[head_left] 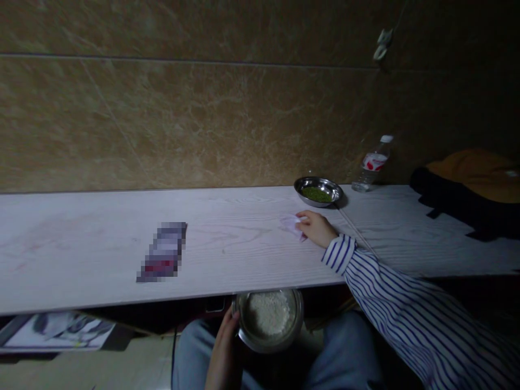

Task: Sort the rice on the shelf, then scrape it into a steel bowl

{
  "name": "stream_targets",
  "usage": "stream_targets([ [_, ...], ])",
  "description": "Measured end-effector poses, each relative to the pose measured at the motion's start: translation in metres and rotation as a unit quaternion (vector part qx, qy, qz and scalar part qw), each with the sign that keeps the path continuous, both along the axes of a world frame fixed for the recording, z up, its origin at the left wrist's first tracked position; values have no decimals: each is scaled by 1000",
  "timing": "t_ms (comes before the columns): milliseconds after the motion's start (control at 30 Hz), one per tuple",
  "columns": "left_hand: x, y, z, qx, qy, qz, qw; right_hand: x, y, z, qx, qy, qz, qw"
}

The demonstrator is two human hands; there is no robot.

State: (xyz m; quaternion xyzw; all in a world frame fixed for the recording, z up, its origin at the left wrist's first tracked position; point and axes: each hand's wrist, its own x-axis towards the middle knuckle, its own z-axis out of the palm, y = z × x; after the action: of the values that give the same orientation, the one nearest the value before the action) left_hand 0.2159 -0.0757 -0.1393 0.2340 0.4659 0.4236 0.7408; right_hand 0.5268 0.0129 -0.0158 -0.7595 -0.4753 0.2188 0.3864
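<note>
My left hand [225,346] grips the rim of a steel bowl of white rice [268,319], held over my lap just under the front edge of the table. My right hand [316,227], in a blue-striped sleeve, rests on the pale wooden table [101,238] with its fingers closed on a small white crumpled paper or cloth [291,223]. Just behind that hand stands a steel bowl of green grains [319,192].
A plastic water bottle [372,165] stands against the brown tiled wall. A dark and orange bundle of cloth [467,192] lies at the right end of the table. A blurred-out flat packet [163,252] lies left of middle. Printed paper [60,330] lies on the floor.
</note>
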Motion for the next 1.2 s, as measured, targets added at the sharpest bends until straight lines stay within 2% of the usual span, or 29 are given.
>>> stream_targets([
  [100, -5, 2, 4, -41, -52, 30, 997, 14, 33, 12, 3, -29, -34, 999],
  [167, -10, 2, 3, -33, -46, 43, 997, 9, 48, 12, -3, -36, -27, 999],
  [333, -22, 4, -3, -23, -30, 55, 998, -50, 56, -5, -22, -11, 97, 995],
  [433, -28, 4, -3, -17, -5, 77, 997, -67, 70, -4, -24, 1, 153, 988],
  [500, -32, 4, -2, -23, -4, 85, 996, -61, 93, 3, -10, -5, 147, 989],
  [667, -41, 2, -1, -77, -39, 93, 992, -38, 164, 19, 28, -32, 82, 996],
  [800, -48, 5, -5, -92, -33, 107, 989, -62, 194, 17, 20, -18, 126, 992],
  [900, -54, 7, -4, -84, -32, 113, 990, -96, 192, 12, 5, 7, 200, 980],
  [1000, -57, 8, 3, -76, -27, 120, 989, -127, 169, 7, -21, 31, 286, 958],
  [1133, -57, 6, 9, -53, -26, 111, 992, -150, 107, 4, -54, 51, 372, 925],
  [1200, -56, 3, 10, -43, -31, 109, 993, -156, 68, 5, -49, 42, 438, 897],
])
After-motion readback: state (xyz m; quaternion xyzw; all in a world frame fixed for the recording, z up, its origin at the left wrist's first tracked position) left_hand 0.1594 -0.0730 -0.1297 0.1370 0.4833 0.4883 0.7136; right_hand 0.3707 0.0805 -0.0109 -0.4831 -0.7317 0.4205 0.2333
